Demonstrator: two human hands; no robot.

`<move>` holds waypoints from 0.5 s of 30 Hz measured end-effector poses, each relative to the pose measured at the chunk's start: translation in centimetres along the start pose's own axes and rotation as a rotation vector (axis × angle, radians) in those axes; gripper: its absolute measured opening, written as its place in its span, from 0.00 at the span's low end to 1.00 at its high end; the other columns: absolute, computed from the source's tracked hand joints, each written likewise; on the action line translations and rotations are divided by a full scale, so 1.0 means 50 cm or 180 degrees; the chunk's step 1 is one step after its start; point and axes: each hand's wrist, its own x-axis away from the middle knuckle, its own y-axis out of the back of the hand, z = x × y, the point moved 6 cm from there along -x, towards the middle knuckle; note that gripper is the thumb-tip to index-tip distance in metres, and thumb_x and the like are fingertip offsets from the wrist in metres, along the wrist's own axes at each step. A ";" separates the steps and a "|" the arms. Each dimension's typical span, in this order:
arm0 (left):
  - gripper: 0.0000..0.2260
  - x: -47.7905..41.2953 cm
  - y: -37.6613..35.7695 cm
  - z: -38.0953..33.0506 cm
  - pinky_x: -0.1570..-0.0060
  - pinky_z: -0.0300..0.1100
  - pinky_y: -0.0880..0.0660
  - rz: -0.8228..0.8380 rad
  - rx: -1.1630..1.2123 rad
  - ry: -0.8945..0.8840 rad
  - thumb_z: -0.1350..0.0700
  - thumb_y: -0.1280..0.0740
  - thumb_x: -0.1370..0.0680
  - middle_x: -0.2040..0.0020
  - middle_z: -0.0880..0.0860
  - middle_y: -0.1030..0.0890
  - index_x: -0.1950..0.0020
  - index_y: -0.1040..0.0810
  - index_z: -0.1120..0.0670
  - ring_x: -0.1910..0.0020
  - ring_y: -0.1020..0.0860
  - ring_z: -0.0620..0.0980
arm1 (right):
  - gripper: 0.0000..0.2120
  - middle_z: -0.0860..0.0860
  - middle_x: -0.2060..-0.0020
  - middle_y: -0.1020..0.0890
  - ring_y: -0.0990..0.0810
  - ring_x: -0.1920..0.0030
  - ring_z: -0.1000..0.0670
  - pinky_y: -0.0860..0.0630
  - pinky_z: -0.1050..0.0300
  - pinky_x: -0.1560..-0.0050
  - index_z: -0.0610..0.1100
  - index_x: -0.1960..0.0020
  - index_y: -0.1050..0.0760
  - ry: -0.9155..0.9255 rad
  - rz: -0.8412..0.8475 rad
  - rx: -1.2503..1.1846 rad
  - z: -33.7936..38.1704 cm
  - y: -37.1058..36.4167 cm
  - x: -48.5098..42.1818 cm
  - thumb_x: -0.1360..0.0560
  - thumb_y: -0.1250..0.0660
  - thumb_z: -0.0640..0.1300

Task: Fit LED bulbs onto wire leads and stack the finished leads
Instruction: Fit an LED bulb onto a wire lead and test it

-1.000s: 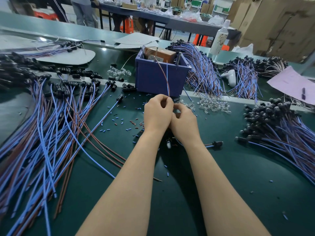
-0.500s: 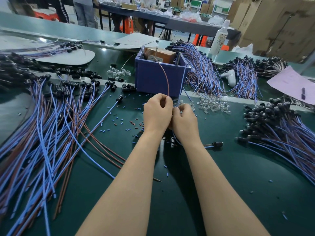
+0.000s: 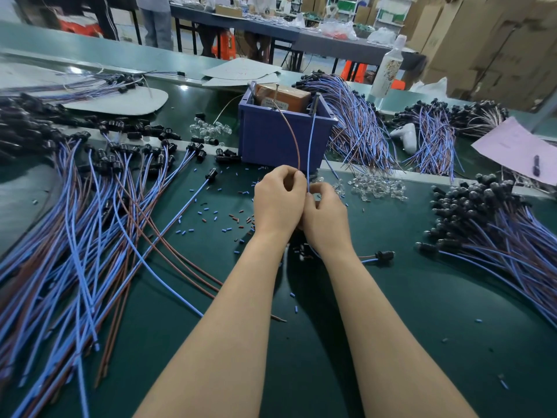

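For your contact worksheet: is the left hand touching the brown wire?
Touching. The head view shows the brown wire running into the left hand, pinched at its fingertips.

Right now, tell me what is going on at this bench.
A person is assembling at the dark green table. The left hand pinches a thin brown wire, the right hand a thin blue wire; both wires rise in front of the blue plastic bin. Their lower ends are hidden. Clear LED bulbs lie beyond the right hand; heaps of black-capped leads lie either side.
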 end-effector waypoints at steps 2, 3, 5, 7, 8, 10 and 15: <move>0.06 -0.001 0.000 0.000 0.56 0.40 0.27 -0.0003 0.0004 -0.0003 0.57 0.37 0.23 0.62 0.52 0.18 0.57 0.21 0.55 0.58 0.20 0.51 | 0.08 0.43 0.52 0.18 0.21 0.51 0.42 0.25 0.44 0.47 0.43 0.46 0.27 -0.0008 -0.0004 0.0000 -0.001 0.000 0.000 0.22 0.42 0.40; 0.06 -0.001 0.000 0.000 0.56 0.40 0.27 -0.0002 0.0001 -0.0005 0.57 0.37 0.23 0.62 0.52 0.18 0.57 0.21 0.55 0.58 0.20 0.51 | 0.08 0.43 0.52 0.18 0.21 0.51 0.42 0.25 0.44 0.47 0.43 0.46 0.27 -0.0014 -0.0006 0.0001 -0.002 0.000 0.000 0.22 0.42 0.40; 0.06 -0.001 0.000 0.001 0.56 0.41 0.27 0.0002 0.0000 -0.0005 0.57 0.37 0.23 0.62 0.52 0.18 0.57 0.21 0.55 0.58 0.20 0.51 | 0.08 0.43 0.52 0.18 0.21 0.51 0.42 0.25 0.44 0.47 0.43 0.45 0.27 -0.0026 -0.0003 -0.0015 -0.003 -0.001 0.000 0.22 0.42 0.41; 0.07 -0.001 0.000 0.002 0.55 0.41 0.26 0.0002 0.0019 0.0004 0.57 0.37 0.23 0.62 0.53 0.18 0.56 0.20 0.55 0.58 0.20 0.52 | 0.09 0.42 0.52 0.18 0.21 0.50 0.41 0.25 0.43 0.46 0.42 0.45 0.26 -0.0026 0.0005 -0.0027 -0.002 -0.001 0.000 0.22 0.42 0.41; 0.07 0.000 0.000 0.002 0.55 0.41 0.26 0.0003 0.0025 0.0007 0.57 0.37 0.23 0.62 0.52 0.18 0.56 0.20 0.55 0.58 0.20 0.52 | 0.09 0.43 0.52 0.18 0.21 0.50 0.41 0.25 0.43 0.46 0.42 0.45 0.26 -0.0020 0.0002 -0.0025 -0.002 -0.001 0.001 0.22 0.42 0.41; 0.06 0.000 0.000 0.001 0.55 0.41 0.26 0.0002 0.0022 -0.0002 0.57 0.37 0.22 0.63 0.52 0.18 0.56 0.21 0.54 0.58 0.20 0.51 | 0.09 0.44 0.52 0.18 0.21 0.50 0.43 0.25 0.44 0.47 0.42 0.45 0.26 0.0006 -0.0020 -0.0015 -0.002 0.001 0.001 0.22 0.42 0.41; 0.06 0.000 0.000 0.001 0.57 0.38 0.27 0.0003 -0.0003 -0.0019 0.57 0.37 0.22 0.63 0.50 0.19 0.57 0.22 0.52 0.59 0.20 0.50 | 0.10 0.45 0.50 0.18 0.21 0.49 0.45 0.25 0.48 0.47 0.42 0.44 0.25 0.0079 -0.0060 0.0019 -0.001 0.003 0.000 0.22 0.42 0.41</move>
